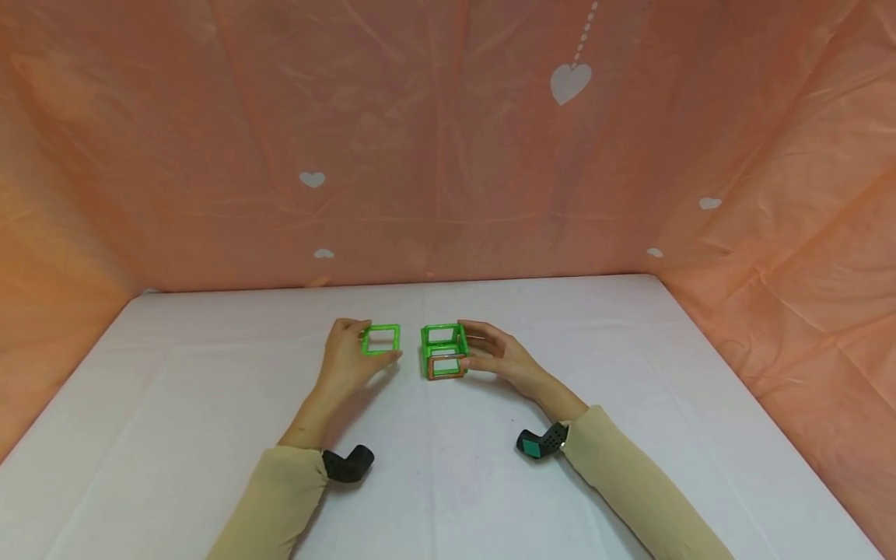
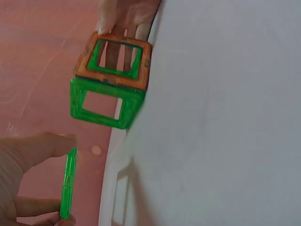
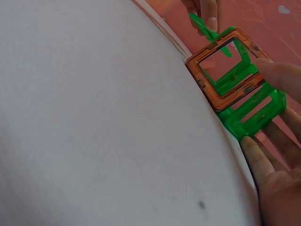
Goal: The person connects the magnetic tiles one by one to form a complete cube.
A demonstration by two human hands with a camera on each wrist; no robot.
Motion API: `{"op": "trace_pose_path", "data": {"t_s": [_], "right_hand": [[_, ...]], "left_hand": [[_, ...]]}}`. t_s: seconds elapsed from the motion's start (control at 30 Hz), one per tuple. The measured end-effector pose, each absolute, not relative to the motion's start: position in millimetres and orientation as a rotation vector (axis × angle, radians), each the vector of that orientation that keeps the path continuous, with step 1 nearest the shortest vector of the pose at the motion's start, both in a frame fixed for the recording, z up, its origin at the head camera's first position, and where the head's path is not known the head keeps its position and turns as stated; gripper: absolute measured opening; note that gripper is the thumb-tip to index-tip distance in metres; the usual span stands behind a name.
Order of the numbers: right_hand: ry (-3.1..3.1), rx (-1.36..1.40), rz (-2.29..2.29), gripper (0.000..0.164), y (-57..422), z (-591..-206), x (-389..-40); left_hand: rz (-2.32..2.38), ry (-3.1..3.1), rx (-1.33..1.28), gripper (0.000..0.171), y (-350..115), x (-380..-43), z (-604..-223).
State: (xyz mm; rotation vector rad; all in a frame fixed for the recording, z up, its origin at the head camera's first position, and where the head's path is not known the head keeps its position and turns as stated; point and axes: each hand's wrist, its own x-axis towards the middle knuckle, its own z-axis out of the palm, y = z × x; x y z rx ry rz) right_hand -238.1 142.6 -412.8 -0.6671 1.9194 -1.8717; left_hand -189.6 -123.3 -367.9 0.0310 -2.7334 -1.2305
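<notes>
A single green square magnetic tile (image 1: 397, 338) is pinched between the thumb and fingers of my left hand (image 1: 346, 359); the left wrist view shows this tile (image 2: 68, 183) edge-on. To its right, apart from it, my right hand (image 1: 509, 364) grips a small box of green magnetic tiles (image 1: 425, 342). One side of that box is an orange square tile (image 1: 446, 376), turned toward me. In the right wrist view the thumb presses at the edge of the orange tile (image 3: 228, 102), while the other fingers lie along the green tiles (image 3: 251, 126).
A white cloth (image 1: 441, 474) covers the table beneath both arms. Behind it and at the sides hangs an orange-pink sheet (image 1: 434, 155) with white hearts. Each wrist carries a black camera mount, one on the left (image 1: 348, 464) and one on the right (image 1: 544, 442).
</notes>
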Motion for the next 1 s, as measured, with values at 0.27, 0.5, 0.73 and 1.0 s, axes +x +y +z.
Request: {"op": "trace_pose_path", "data": {"t_s": [0.27, 0.5, 0.73, 1.0], "right_hand": [[1.929, -0.664, -1.873, 0.069, 142.5, -411.9, -237.6], [1.909, -0.67, -1.886, 0.068, 141.9, -410.6, -236.2], [1.927, -0.74, -1.887, 0.07, 143.4, -413.9, -237.6], [1.96, -0.687, -1.851, 0.065, 143.0, -413.1, -237.4]], "left_hand": [[-1.274, -2.719, 0.044, 0.071, -111.3, -187.9, -360.4], [-1.267, -2.705, 0.012, 0.072, -101.1, -186.2, -354.4], [-1.26, -2.696, -0.008, 0.072, -92.2, -185.5, -348.9], [-1.257, -2.712, 0.005, 0.071, -79.6, -185.6, -345.9]]}}
